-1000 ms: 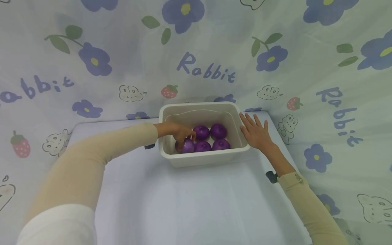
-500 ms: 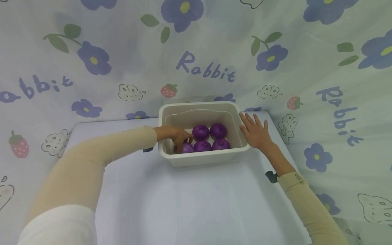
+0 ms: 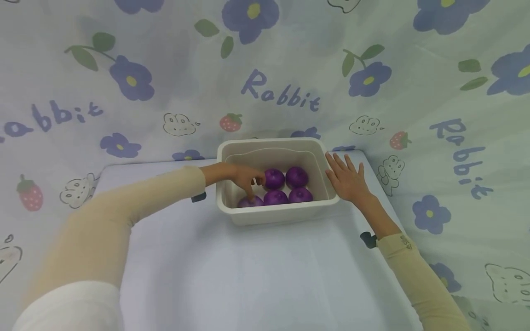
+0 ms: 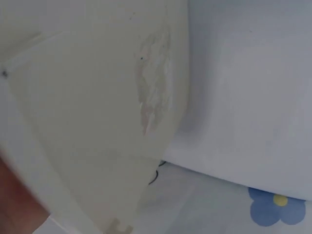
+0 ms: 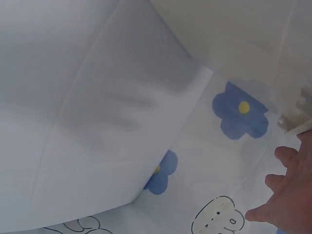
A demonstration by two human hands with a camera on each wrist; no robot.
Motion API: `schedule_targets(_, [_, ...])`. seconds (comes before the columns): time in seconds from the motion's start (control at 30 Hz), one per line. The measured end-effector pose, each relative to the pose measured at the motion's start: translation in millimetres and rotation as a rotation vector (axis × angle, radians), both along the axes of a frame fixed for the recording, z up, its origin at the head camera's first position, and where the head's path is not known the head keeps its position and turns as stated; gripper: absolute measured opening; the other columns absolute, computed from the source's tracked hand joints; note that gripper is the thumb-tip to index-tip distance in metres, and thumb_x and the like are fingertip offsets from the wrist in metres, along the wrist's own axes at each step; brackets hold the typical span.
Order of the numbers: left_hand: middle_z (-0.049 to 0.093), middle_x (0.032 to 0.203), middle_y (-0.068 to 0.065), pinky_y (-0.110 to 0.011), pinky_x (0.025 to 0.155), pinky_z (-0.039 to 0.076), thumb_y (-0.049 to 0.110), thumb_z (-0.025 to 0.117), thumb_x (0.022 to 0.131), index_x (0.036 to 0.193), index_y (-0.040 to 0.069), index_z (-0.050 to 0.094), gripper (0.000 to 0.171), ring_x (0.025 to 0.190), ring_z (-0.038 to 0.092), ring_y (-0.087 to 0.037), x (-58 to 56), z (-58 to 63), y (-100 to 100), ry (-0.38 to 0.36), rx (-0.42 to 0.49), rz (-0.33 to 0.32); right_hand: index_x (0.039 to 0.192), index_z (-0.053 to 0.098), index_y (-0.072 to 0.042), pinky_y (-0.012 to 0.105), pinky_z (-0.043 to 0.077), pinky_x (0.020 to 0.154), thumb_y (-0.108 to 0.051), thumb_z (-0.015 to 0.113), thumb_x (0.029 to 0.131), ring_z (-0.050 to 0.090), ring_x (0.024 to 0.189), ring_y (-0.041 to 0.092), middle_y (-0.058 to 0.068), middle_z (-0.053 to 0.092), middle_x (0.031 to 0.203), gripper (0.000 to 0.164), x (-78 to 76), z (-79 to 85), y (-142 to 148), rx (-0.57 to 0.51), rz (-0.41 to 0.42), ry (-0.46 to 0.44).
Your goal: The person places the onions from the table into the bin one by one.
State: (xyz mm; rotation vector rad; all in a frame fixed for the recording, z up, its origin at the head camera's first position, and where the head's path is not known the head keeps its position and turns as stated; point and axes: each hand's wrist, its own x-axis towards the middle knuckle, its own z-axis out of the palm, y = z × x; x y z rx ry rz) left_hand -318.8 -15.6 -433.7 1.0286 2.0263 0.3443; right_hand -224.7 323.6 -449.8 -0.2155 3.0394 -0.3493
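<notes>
Several round purple onions sit in a white plastic bin. My left hand (image 3: 245, 176) reaches over the bin's left rim, thumb and fingers spread apart. One of its digits hangs at the top of the front-left onion (image 3: 250, 202); I cannot tell whether they touch. Beside its fingers is the back-left onion (image 3: 273, 179). In the left wrist view only a blurred bit of that hand (image 4: 17, 204) shows behind the bin wall (image 4: 87, 97). My right hand (image 3: 349, 180) lies with straight, splayed fingers against the bin's right rim. The right wrist view shows its fingers (image 5: 278, 183) near the bin.
The bin (image 3: 285, 212) stands at the back of a table (image 3: 265, 276) under a white cloth. Behind and to the right hangs a curtain (image 3: 290, 59) printed with flowers, rabbits and strawberries. More onions, back right (image 3: 296, 177) and front right (image 3: 300, 195), fill the bin's right part.
My left hand held the front-left onion; now its fingers have spread and risen off it, leaving the onion lower in the corner. The right hand stays at the rim.
</notes>
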Motion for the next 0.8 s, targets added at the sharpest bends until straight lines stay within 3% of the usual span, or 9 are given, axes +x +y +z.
schedule_targets(0.13, [0.045,0.14,-0.027,-0.042,0.107,0.042,0.014,0.079,0.085,0.135,-0.003,0.045,0.063,0.131,0.046,-0.043,-0.1,7.2,-2.7,-0.022,0.035,0.036,0.162,0.011,-0.019,0.071,-0.008,0.111,-0.046,0.019,0.108,-0.001,0.15,0.041,0.012,0.012,0.165,0.061,-1.2,-0.2,1.1,0.007,0.003,-0.001])
schedule_targets(0.33, [0.049,0.138,-0.023,-0.043,0.108,0.041,0.015,0.08,0.085,0.135,0.0,0.047,0.062,0.13,0.047,-0.042,-2.7,19.2,-12.5,0.005,0.135,0.076,0.162,0.011,-0.019,0.07,-0.01,0.11,-0.048,0.02,0.108,-0.001,0.149,0.042,0.013,0.012,0.165,0.062,-4.6,-1.3,5.2,-0.003,0.009,-0.002])
schedule_targets(0.63, [0.046,0.143,-0.025,-0.048,0.112,0.035,0.012,0.078,0.087,0.14,-0.008,0.041,0.067,0.132,0.044,-0.042,-1.6,38.7,-25.8,-0.003,0.294,0.126,0.161,0.016,-0.014,0.072,-0.005,0.11,-0.048,0.023,0.108,0.004,0.148,0.045,0.017,0.016,0.164,0.064,-7.7,1.5,8.7,0.033,0.026,0.0])
schedule_targets(0.8, [0.041,0.15,-0.023,-0.055,0.112,0.033,0.021,0.075,0.09,0.148,-0.003,0.038,0.072,0.135,0.041,-0.044,0.8,48.3,-40.2,0.135,0.337,0.142,0.16,0.017,-0.011,0.071,-0.004,0.111,-0.047,0.024,0.108,0.005,0.148,0.045,0.016,0.015,0.164,0.064,-9.4,3.0,13.1,0.042,0.055,-0.016])
